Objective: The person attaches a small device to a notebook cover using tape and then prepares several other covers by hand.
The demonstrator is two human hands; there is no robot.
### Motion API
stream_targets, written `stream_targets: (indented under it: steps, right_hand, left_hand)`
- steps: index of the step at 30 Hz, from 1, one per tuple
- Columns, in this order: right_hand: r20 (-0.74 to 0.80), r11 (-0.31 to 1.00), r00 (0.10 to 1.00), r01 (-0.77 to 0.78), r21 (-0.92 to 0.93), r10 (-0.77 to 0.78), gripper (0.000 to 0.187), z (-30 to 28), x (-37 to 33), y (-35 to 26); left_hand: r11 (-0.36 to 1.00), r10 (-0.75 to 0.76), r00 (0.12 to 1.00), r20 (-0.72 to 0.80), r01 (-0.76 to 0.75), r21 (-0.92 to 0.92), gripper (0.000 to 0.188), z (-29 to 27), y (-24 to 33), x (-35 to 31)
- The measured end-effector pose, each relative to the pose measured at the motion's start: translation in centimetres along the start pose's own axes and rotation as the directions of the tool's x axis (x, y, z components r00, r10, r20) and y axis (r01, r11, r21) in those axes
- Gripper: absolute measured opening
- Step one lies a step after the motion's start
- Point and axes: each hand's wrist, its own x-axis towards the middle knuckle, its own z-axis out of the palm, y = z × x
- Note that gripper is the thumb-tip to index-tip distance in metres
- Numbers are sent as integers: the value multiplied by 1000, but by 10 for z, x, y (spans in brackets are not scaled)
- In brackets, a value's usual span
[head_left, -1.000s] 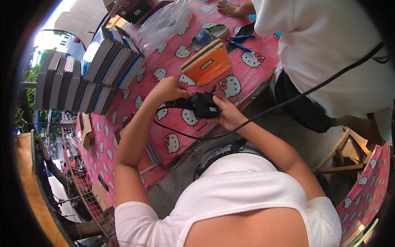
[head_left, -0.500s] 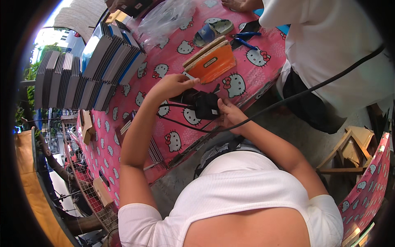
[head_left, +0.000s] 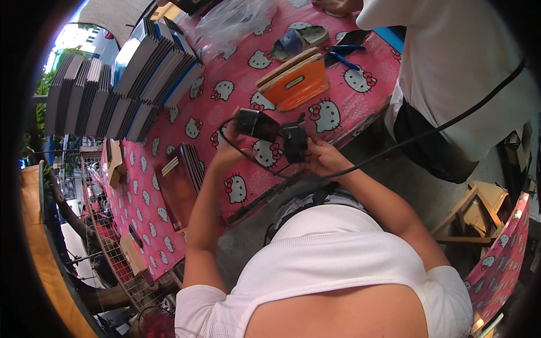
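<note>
My left hand [head_left: 226, 153] is closed on a glossy black boxy device [head_left: 256, 125], raised and tilted over the table. A thin black cable [head_left: 241, 151] loops past this hand and runs toward my right hand. My right hand [head_left: 326, 156] grips a second black boxy part [head_left: 294, 143] by its right side, with fingers curled behind it. The two black parts sit side by side, almost touching; whether they are joined, I cannot tell. Just beyond them stands an orange slab [head_left: 296, 85] with a small slot plate and rough, wood-like edges.
A pink cartoon-print cloth covers the table [head_left: 239, 214]. Stacked spiral-bound notebooks [head_left: 152, 73] rise at far left, near a clear plastic bag [head_left: 234, 25]. A strapped slipper [head_left: 298, 40] and blue-handled pliers [head_left: 345, 56] lie beyond. Another person in white [head_left: 451, 73] stands right; a thick black cable [head_left: 428, 132] crosses there.
My left hand has dropped from above the black device to its left side and now holds the glossy part up. The right-hand part has turned. My left arm no longer covers the brown notebook.
</note>
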Motion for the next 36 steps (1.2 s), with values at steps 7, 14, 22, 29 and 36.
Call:
stream_targets:
  steps: [7, 14, 22, 29, 36]
  right_hand:
    - [-29, 998, 999, -44, -42, 43, 44, 2, 4, -3]
    - [25, 999, 1000, 7, -52, -6, 46, 1, 5, 0]
    - [-10, 999, 999, 41, -34, -41, 47, 3, 4, 3]
    - [-29, 998, 999, 43, -39, -44, 51, 1, 7, 5]
    - [-50, 995, 997, 53, -89, -58, 52, 8, 5, 3]
  left_hand:
    - [941, 313, 813, -491, -335, 44, 101, 67, -19, 18]
    - [943, 315, 622, -717, -291, 162, 59, 86, -20, 29]
    - [951, 305, 580, -755, -222, 213, 54, 90, -20, 33]
    - [853, 510, 475, -717, -385, 352, 54, 93, -8, 32]
    - [904, 181, 524, -832, -422, -68, 36, 89, 19, 37]
